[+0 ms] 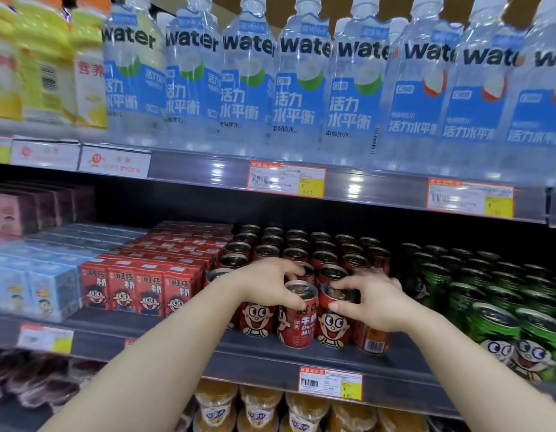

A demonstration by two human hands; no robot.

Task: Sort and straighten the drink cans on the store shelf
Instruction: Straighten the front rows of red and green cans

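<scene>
Several red milk cans with a cartoon face stand in rows on the middle shelf (270, 357). My left hand (270, 283) grips the top rim of a front red can (297, 322), which stands turned so its text side faces out. My right hand (373, 302) grips the top of the neighbouring red can (332, 325), whose face looks forward. Another red can (371, 339) at the right shows its barcode. One more face-forward can (256, 319) stands left of the gripped ones, partly behind my left wrist.
Green cans (495, 307) fill the shelf to the right. Red milk cartons (136, 288) and blue cartons (36, 288) stand to the left. Water bottles (301, 82) line the shelf above; jars (261, 406) sit below. Price tags (331, 383) hang on the shelf edges.
</scene>
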